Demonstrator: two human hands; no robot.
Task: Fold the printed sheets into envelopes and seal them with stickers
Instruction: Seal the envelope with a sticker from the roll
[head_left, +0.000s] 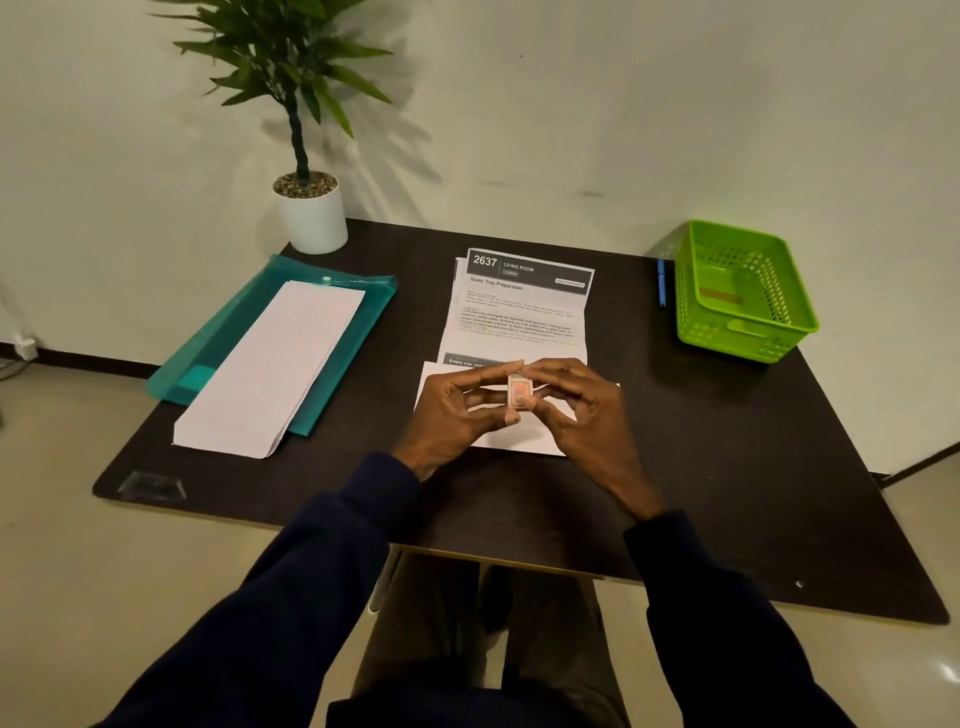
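Left hand (457, 413) and right hand (584, 410) both pinched the small sticker card (520, 391) above the part-folded printed sheet (519, 312). Suggest peeling from one corner and keeping skin off the adhesive.

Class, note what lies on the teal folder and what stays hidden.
A white paper stack lies lengthwise on the teal folder, overhanging its near edge. Anything beneath the stack is covered.

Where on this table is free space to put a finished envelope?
The widest bare patch lies right of the right hand, in front of the green basket. A narrower strip runs between the printed sheet and the blue pen. Crowded: the teal folder side and the centre, where the left hand and right hand hold a sticker card over folded paper.
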